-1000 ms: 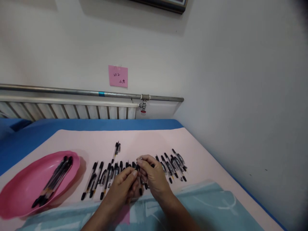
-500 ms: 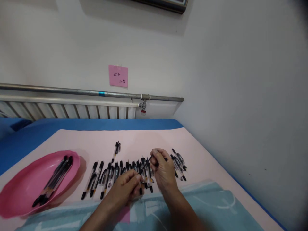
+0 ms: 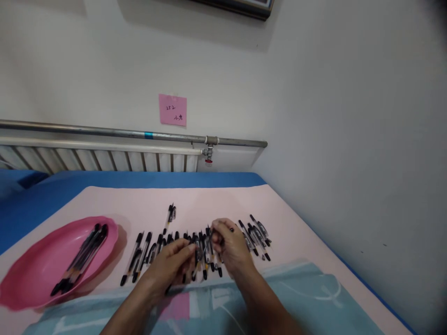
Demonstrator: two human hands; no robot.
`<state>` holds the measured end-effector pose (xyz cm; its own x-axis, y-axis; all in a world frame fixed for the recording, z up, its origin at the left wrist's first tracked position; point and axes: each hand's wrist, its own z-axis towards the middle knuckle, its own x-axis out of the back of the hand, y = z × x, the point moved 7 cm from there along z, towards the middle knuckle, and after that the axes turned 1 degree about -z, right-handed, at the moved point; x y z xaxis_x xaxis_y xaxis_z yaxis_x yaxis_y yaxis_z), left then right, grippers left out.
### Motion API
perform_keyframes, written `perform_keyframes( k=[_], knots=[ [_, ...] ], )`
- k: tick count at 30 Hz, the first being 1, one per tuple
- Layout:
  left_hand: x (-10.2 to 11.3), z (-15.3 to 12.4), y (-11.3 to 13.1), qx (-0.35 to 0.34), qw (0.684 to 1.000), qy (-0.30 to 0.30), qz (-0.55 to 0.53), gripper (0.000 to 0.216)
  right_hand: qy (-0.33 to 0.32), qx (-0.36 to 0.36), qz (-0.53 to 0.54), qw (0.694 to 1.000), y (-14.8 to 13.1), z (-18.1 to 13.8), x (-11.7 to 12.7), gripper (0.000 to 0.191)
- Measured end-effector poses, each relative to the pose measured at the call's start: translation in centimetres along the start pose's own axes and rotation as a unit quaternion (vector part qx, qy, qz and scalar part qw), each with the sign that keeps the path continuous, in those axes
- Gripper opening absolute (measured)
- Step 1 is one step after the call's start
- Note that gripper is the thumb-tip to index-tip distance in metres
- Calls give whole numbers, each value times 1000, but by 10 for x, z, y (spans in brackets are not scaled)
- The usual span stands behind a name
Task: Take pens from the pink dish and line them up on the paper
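Note:
My left hand (image 3: pixel 172 263) is closed in a pinch over the row of pens, around a pen (image 3: pixel 193 243) whose dark end shows at the fingertips; the rest is mostly hidden. My right hand (image 3: pixel 232 246) is also closed, its thumb and fingers on a thin dark pen refill (image 3: pixel 208 242) that slants down toward the left hand. A small dark piece shows beside the right palm, too little seen to name. Under and between both hands lie several clear pens (image 3: pixel 204 260) with black ends, along with loose caps and parts.
At left, a pink oval tray (image 3: pixel 38 260) holds several pens (image 3: pixel 82 258). More pens (image 3: pixel 256 237) lie right of my right hand, and one pen (image 3: pixel 168 218) with a cap lies farther back. A blue patterned cloth (image 3: pixel 289 288) covers the near edge.
My hands have moved apart, the left one shifting leftward. The thin refill now tilts more steeply under my right fingers. Another pen at right has come into view.

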<state>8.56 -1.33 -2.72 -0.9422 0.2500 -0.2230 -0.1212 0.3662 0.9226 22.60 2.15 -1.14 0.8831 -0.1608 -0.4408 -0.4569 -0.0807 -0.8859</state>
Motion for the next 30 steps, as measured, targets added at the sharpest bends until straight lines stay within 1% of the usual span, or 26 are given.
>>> perform_keyframes(
  k=[2, 4, 6, 9, 10, 11, 12, 14, 16, 17, 19, 22, 25, 27, 29, 30],
  knots=[
    [-10, 0, -4, 14, 999, -46, -9, 31, -21, -12, -44, 999, 15, -6, -12, 18],
    [-14, -1, -6, 26, 998, -64, -12, 30, -31, -13, -64, 997, 20, -8, -18, 17],
    [-15, -2, -5, 22, 998, -64, -17, 30, -17, 4, -41, 999, 15, -6, -14, 16],
    [-14, -2, -3, 14, 997, -63, -34, 30, 46, 47, 32, 997, -4, 1, 2, 18],
    [-13, -1, -4, 13, 997, -58, -43, 30, 59, 53, 40, 996, -9, 1, 6, 19],
    [-11, 0, -5, 9, 997, -48, -54, 30, 58, 51, 30, 997, -11, 1, 7, 18],
    [-9, 2, -6, 3, 997, -37, -66, 29, 41, 40, 1, 998, -10, 0, 5, 17],
    [-5, 5, -9, -10, 996, -23, -91, 28, -16, 17, -84, 996, -3, -5, -7, 15],
    [-4, 8, -11, -21, 994, -21, -107, 26, -62, 22, -159, 985, 6, -13, -19, 14],
    [-4, 8, -12, -23, 993, -22, -112, 26, -71, 36, -186, 979, 9, -16, -23, 14],
    [-4, 9, -12, -21, 993, -26, -110, 27, -65, 69, -220, 971, 11, -21, -26, 14],
    [-7, 7, -10, -19, 997, -30, -71, 29, -50, 84, -237, 967, 11, -22, -26, 15],
    [-12, 4, -7, -15, 999, -35, -25, 33, -46, 69, -226, 971, 12, -20, -24, 16],
    [-14, 2, -2, -28, 998, -53, 20, 34, -44, 53, -207, 976, 13, -18, -21, 18],
    [-7, -1, 7, -59, 994, -46, 83, 33, -38, 37, -177, 983, 12, -14, -19, 21],
    [2, -2, 13, -75, 991, -24, 110, 33, -34, 32, -164, 985, 10, -10, -18, 23]
  ],
)
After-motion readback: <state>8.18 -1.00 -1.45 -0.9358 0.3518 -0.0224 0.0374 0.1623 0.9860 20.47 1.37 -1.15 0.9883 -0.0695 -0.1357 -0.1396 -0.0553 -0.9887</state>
